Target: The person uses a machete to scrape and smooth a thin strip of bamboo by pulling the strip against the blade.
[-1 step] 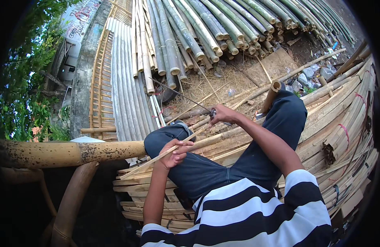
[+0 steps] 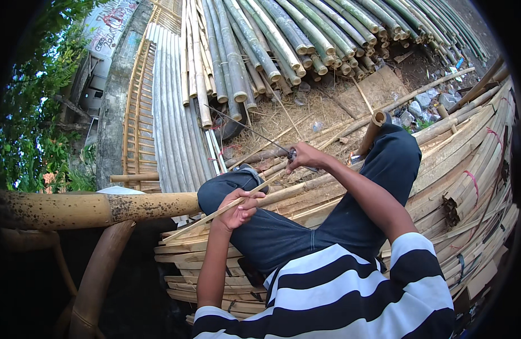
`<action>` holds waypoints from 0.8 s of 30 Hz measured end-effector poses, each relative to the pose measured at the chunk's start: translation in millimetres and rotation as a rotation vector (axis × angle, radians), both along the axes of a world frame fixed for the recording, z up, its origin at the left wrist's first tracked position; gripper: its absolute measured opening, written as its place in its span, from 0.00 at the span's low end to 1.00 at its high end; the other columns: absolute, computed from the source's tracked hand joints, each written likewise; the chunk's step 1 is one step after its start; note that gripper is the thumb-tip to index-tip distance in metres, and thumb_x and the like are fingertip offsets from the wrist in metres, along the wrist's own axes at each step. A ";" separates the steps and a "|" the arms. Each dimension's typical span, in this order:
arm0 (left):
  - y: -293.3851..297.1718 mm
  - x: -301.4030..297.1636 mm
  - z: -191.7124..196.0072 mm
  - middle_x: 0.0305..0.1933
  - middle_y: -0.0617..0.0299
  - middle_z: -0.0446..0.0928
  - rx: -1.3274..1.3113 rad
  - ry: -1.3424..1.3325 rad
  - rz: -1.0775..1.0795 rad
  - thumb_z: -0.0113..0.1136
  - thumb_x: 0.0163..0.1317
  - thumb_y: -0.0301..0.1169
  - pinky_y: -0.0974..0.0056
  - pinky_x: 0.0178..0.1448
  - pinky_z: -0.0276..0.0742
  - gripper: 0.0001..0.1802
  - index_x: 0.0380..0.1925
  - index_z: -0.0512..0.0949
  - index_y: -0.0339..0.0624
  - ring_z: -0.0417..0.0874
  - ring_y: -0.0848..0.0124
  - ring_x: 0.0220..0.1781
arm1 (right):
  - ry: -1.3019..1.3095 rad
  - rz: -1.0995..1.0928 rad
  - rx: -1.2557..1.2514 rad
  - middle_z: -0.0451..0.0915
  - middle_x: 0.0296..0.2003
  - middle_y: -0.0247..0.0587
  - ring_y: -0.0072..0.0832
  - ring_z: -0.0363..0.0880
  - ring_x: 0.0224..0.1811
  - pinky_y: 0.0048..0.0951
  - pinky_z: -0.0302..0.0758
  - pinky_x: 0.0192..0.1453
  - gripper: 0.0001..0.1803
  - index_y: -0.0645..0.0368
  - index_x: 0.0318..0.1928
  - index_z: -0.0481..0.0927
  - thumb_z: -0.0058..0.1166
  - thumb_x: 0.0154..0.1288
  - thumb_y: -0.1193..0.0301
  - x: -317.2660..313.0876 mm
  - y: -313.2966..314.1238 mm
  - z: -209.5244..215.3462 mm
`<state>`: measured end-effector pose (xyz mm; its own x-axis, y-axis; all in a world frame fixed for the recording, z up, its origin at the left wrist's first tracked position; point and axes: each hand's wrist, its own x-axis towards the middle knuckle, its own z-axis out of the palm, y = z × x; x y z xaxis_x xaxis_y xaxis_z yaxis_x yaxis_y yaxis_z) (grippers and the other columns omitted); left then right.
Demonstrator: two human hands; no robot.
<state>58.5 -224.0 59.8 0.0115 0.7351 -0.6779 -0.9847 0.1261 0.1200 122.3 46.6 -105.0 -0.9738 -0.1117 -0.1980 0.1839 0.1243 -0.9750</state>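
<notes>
A pale bamboo strip [image 2: 195, 222] runs slantwise across my left hand [image 2: 235, 210], the palm turned up and the thumb laid over the strip. Its upper end reaches to just below my right hand [image 2: 301, 157]. That hand is closed round the dark handle of a long thin tool [image 2: 250, 131], which points away to the upper left; its exact kind is not clear. A short piece of the tool shows below the fingers. Beneath the strip, a thicker bamboo pole [image 2: 291, 190] lies across in front of my body, between my bent knees.
Cut bamboo poles [image 2: 272, 39] are piled ahead. Bundled split bamboo slats [image 2: 441, 175] lie beneath me and to the right. A thick bamboo rail [image 2: 97, 210] stands close on the left, near grey corrugated sheets [image 2: 173, 101] and a bamboo ladder-like frame [image 2: 137, 113].
My left hand and the bamboo strip have shifted very slightly to the left. My right hand and the long tool are almost where they were.
</notes>
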 end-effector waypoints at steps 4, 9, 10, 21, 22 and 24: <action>-2.4 -3.6 -2.3 0.18 0.62 0.65 0.111 0.402 -0.073 0.37 0.69 0.35 0.68 0.22 0.78 0.19 0.51 0.67 0.31 0.79 0.65 0.25 | 0.020 -0.087 -0.087 0.80 0.24 0.38 0.25 0.76 0.27 0.28 0.71 0.33 0.16 0.65 0.33 0.79 0.71 0.43 0.73 -0.7 -5.5 17.8; 13.3 3.4 12.0 0.45 0.47 0.75 -0.165 1.152 0.245 0.43 0.68 0.30 0.55 0.49 0.81 0.19 0.57 0.61 0.38 0.78 0.56 0.53 | 0.000 -0.114 -0.086 0.80 0.25 0.38 0.25 0.76 0.27 0.29 0.71 0.33 0.13 0.63 0.28 0.77 0.70 0.44 0.74 1.5 -2.3 40.8; 20.7 1.2 16.7 0.48 0.46 0.74 -0.192 1.272 0.369 0.43 0.67 0.30 0.52 0.55 0.77 0.20 0.58 0.61 0.37 0.76 0.56 0.55 | -0.027 -0.129 -0.129 0.80 0.25 0.38 0.24 0.75 0.27 0.28 0.71 0.34 0.13 0.63 0.28 0.77 0.70 0.44 0.74 1.2 -2.5 42.5; 79.9 -30.8 33.8 0.36 0.53 0.78 0.416 1.207 0.698 0.54 0.67 0.34 0.55 0.55 0.79 0.14 0.45 0.75 0.33 0.81 0.63 0.41 | -0.027 -0.322 -0.369 0.80 0.26 0.37 0.21 0.78 0.28 0.24 0.72 0.34 0.12 0.65 0.27 0.80 0.71 0.45 0.73 0.7 -11.8 44.1; 81.9 -37.5 36.8 0.34 0.53 0.78 0.397 1.254 0.648 0.56 0.66 0.32 0.57 0.51 0.80 0.12 0.42 0.76 0.34 0.82 0.64 0.38 | -0.036 -0.365 -0.302 0.81 0.26 0.38 0.22 0.78 0.28 0.23 0.72 0.34 0.12 0.65 0.28 0.81 0.70 0.47 0.72 1.3 -8.5 49.5; 89.0 -46.1 39.4 0.31 0.55 0.79 0.288 1.294 0.637 0.60 0.62 0.27 0.62 0.42 0.84 0.07 0.36 0.78 0.34 0.83 0.66 0.33 | -0.053 -0.440 -0.330 0.82 0.26 0.39 0.23 0.80 0.28 0.24 0.77 0.35 0.11 0.67 0.30 0.80 0.67 0.52 0.72 -1.2 -2.9 50.0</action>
